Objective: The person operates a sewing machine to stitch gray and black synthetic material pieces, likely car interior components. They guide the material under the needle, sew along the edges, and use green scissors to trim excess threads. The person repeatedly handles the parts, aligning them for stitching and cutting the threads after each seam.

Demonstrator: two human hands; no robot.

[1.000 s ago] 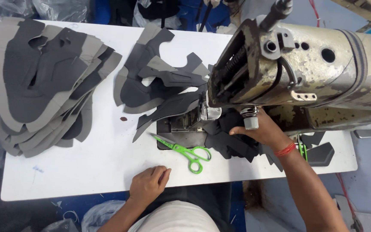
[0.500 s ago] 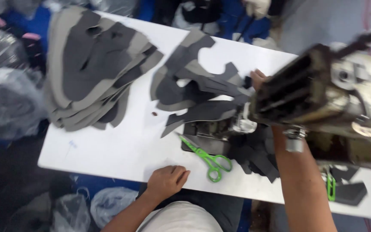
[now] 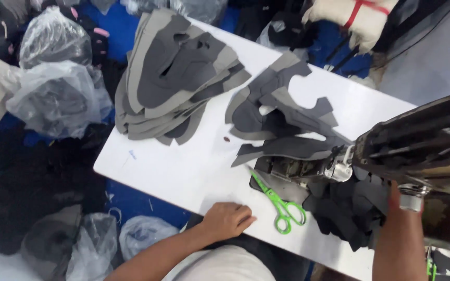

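- The left hand rests knuckles-up on the near edge of the white table, fingers curled, gripping nothing.
- Green-handled scissors lie just beside it.
- The right forearm runs under the sewing machine; its hand is hidden, grip unknowable.
- Grey cut pieces sit beyond, a bigger stack further left.

Clear plastic bags holding dark scraps sit on the floor well to the left of the left hand. Two more crumpled bags lie just below-left of it.
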